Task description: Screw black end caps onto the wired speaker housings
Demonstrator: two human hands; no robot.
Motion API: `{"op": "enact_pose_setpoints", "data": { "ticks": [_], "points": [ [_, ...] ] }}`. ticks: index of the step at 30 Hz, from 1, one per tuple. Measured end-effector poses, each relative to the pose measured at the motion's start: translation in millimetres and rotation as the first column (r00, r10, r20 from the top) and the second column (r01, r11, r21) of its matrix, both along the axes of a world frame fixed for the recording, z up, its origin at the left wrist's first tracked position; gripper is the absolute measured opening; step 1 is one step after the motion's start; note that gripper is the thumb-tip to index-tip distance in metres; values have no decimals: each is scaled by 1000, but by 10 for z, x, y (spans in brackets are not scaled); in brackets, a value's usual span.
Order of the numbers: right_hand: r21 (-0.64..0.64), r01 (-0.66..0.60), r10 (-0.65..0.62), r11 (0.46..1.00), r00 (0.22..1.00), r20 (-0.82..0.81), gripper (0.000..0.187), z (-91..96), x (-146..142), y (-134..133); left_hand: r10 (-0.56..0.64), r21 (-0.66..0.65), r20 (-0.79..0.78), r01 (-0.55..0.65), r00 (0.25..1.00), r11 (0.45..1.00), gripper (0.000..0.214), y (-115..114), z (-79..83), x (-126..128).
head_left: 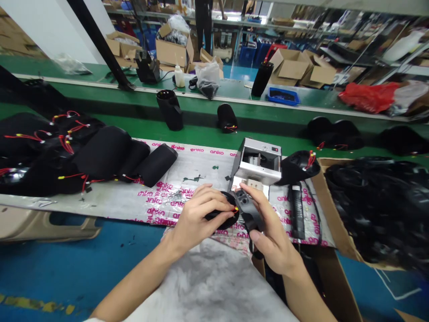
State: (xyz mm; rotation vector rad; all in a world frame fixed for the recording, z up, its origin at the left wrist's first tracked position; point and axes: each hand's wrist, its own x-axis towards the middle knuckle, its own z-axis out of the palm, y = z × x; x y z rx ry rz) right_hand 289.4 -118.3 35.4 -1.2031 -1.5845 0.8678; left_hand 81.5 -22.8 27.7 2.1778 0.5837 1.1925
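My left hand (196, 221) grips a round black speaker housing (221, 219), with wires showing at its red and yellow tips near my fingers. My right hand (270, 228) holds a flat black plastic part (248, 212) against that housing, and a dark cable hangs below it. Just beyond my hands stands a small silver bench machine (256, 161) with an open front. The two held parts hide each other where they meet.
Printed plastic sheeting (187, 176) covers the bench, with black cylindrical housings with red wires (103, 152) piled left. A cardboard box of black parts (378, 210) sits right. A green conveyor (201, 132) with more housings runs behind.
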Motion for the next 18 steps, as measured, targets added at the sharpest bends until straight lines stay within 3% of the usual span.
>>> {"op": "enact_pose_setpoints", "data": {
  "ticks": [6, 11, 15, 18],
  "points": [
    [12, 9, -8, 1000, 999, -33, 64, -13, -1, 56, 76, 27, -49, -74, 996, 997, 12, -52, 12, 83],
    [29, 62, -63, 998, 997, 47, 86, -99, -3, 52, 98, -185, -5, -98, 995, 978, 15, -53, -29, 62],
    [114, 117, -133, 987, 981, 140, 103, -133, -77, 90, 50, -427, 83, -10, 995, 904, 6, -36, -178, -8],
    [204, 66, -137, 977, 924, 357, 100, -105, -165, 146, 133, -612, 282, 71, 950, 788, 26, -48, -330, -43]
  ]
}}
